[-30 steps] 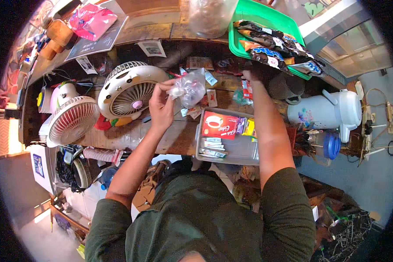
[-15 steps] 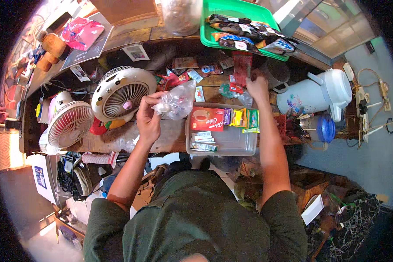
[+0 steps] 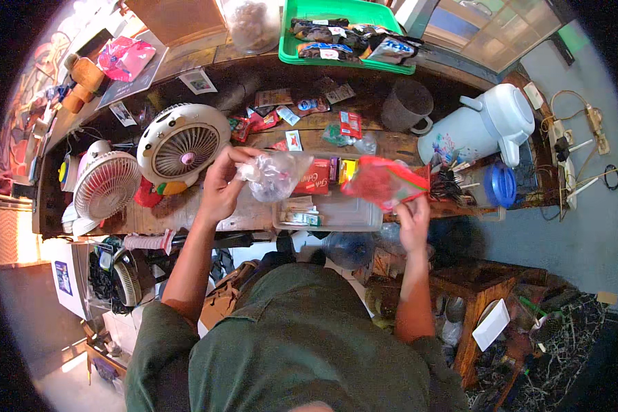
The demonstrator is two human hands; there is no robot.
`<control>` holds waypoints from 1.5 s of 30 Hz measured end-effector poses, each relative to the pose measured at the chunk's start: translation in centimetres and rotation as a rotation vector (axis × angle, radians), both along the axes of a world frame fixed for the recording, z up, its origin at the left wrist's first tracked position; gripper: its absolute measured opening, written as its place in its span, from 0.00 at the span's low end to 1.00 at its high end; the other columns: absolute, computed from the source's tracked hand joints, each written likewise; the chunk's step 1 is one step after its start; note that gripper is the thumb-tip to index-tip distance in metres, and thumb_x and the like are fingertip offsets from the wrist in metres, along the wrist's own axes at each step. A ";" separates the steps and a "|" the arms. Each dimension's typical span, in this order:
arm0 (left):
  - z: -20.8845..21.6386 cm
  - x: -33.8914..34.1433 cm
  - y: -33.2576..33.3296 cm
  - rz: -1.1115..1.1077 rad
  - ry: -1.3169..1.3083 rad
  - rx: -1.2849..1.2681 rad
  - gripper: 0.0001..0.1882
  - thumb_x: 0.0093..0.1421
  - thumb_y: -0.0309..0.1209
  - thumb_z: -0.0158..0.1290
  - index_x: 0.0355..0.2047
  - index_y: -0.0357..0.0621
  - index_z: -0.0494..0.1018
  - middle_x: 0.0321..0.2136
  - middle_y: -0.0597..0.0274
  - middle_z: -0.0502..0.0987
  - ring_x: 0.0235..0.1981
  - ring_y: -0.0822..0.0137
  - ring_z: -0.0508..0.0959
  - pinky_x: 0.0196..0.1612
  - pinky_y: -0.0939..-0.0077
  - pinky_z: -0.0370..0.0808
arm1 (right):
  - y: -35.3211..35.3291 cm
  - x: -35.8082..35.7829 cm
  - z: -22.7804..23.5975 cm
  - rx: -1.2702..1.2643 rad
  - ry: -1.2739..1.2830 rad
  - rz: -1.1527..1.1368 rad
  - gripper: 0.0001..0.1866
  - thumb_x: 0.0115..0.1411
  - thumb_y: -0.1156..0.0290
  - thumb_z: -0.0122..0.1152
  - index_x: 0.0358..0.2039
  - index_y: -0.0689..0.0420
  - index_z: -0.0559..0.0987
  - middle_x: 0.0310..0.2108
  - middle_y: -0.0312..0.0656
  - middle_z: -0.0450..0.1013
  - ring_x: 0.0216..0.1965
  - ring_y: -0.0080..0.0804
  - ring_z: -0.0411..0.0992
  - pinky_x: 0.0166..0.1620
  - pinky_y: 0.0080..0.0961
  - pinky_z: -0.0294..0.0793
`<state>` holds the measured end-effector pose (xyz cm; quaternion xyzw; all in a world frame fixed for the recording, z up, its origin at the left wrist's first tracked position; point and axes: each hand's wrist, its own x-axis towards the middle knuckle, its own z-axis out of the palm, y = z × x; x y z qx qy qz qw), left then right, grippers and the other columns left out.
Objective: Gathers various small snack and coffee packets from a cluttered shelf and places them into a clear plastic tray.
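A: Red packet (image 3: 381,182) — where have you got it?

B: You hold it in your right hand (image 3: 413,221), raised over the clear plastic box (image 3: 336,213) at the near edge of the tabletop (image 3: 185,213). Your fingers are closed, pinching its lower right edge.

A: And which way does it lie?

B: Its long axis runs roughly left to right, the free end pointing toward your left hand (image 3: 221,184).

A: What is that hand doing?

B: Its fingers are curled shut on a crumpled clear plastic bag (image 3: 276,175), held up just left of the red packet, the two close but apart.

A: What stands around you?

B: Largest first: a green tray (image 3: 292,51) of dark packets at the far side, a white thermos jug (image 3: 484,127) at your right, a white fan (image 3: 182,141) and a second fan (image 3: 106,184) at your left, a grey mug (image 3: 406,106), then small sachets (image 3: 350,123) scattered behind the box. Nothing lies between your hands and the box.
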<state>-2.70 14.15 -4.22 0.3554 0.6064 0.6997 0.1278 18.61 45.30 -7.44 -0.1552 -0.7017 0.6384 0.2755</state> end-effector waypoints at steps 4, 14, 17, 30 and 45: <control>-0.6 0.8 0.2 -0.093 0.033 -0.207 0.08 0.61 0.17 0.48 0.41 0.38 0.68 0.48 0.53 0.75 0.50 0.64 0.76 0.56 0.68 0.70 | 0.3 2.1 -3.3 -0.091 -0.189 0.152 0.19 0.62 0.76 0.60 0.54 0.60 0.74 0.45 0.37 0.76 0.45 0.27 0.75 0.48 0.27 0.75; -0.4 3.2 2.6 -0.188 -0.025 -0.568 0.12 0.61 0.17 0.47 0.45 0.39 0.70 0.47 0.57 0.76 0.51 0.66 0.75 0.56 0.70 0.70 | 0.1 1.6 -7.0 0.103 -0.336 0.286 0.20 0.62 0.73 0.61 0.55 0.59 0.73 0.45 0.43 0.75 0.44 0.32 0.76 0.44 0.30 0.78; -0.3 4.1 3.4 -0.175 -0.003 -0.556 0.12 0.60 0.17 0.47 0.44 0.37 0.70 0.43 0.57 0.77 0.47 0.68 0.75 0.53 0.71 0.71 | -0.5 1.0 -6.3 0.138 -0.285 0.310 0.19 0.62 0.74 0.60 0.54 0.60 0.73 0.42 0.43 0.76 0.43 0.35 0.77 0.45 0.31 0.78; -2.3 3.9 4.4 -0.190 -0.005 -0.620 0.09 0.61 0.18 0.47 0.42 0.38 0.70 0.37 0.61 0.75 0.42 0.72 0.73 0.48 0.74 0.71 | -1.8 -1.3 -9.2 0.353 -0.359 0.399 0.20 0.62 0.68 0.60 0.51 0.64 0.73 0.45 0.59 0.75 0.48 0.60 0.73 0.52 0.45 0.72; -2.8 6.4 6.2 0.222 -0.146 -0.760 0.07 0.67 0.26 0.49 0.44 0.37 0.69 0.26 0.59 0.75 0.30 0.65 0.76 0.37 0.67 0.75 | -3.6 -2.4 -6.3 0.453 -0.647 0.445 0.20 0.58 0.65 0.64 0.45 0.66 0.74 0.41 0.63 0.74 0.44 0.64 0.72 0.48 0.51 0.70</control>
